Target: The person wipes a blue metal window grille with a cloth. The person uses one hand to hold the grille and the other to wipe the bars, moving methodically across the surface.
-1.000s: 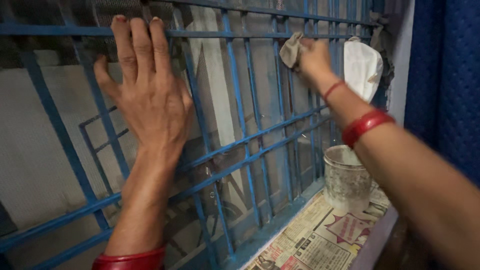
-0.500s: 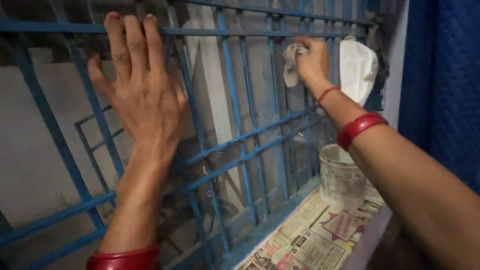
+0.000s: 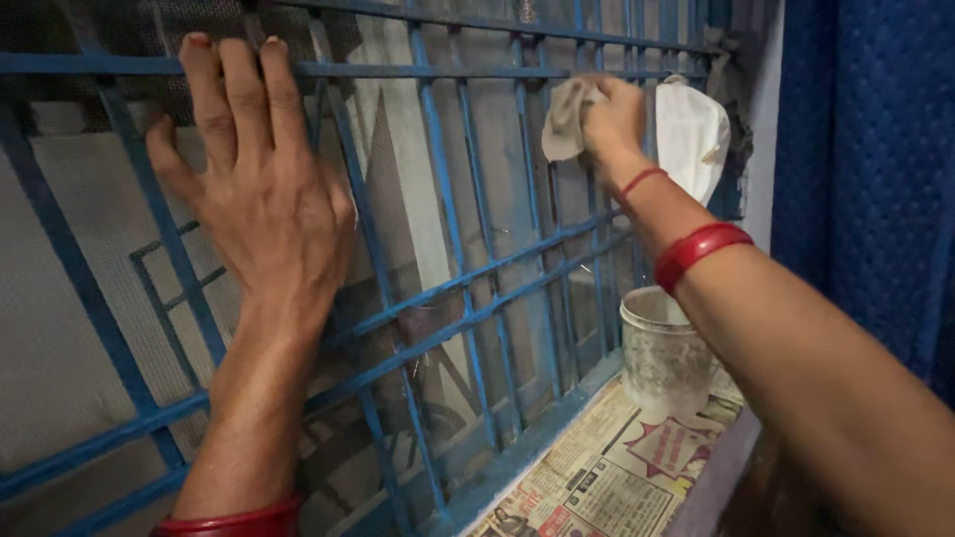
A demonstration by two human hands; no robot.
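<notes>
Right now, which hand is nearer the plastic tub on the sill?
Right. The right hand wipes the bars with a rag directly above the tub; the left hand lies flat on the grille, far left.

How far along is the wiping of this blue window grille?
Done: cannot tell; no bar looks plainly cleaner than another. In hand: the right hand presses a grey cloth against the upper bars of the grille, while the left hand rests flat on it. Left: the lower bars look dusty and smudged.

Two hands, left point(image 3: 264, 189) and right point(image 3: 612, 114); one rag point(image 3: 562, 119); one bucket point(image 3: 665, 348); one white bag point(image 3: 691, 134); one newspaper point(image 3: 617, 472); two red bangles point(image 3: 696, 254).
</notes>
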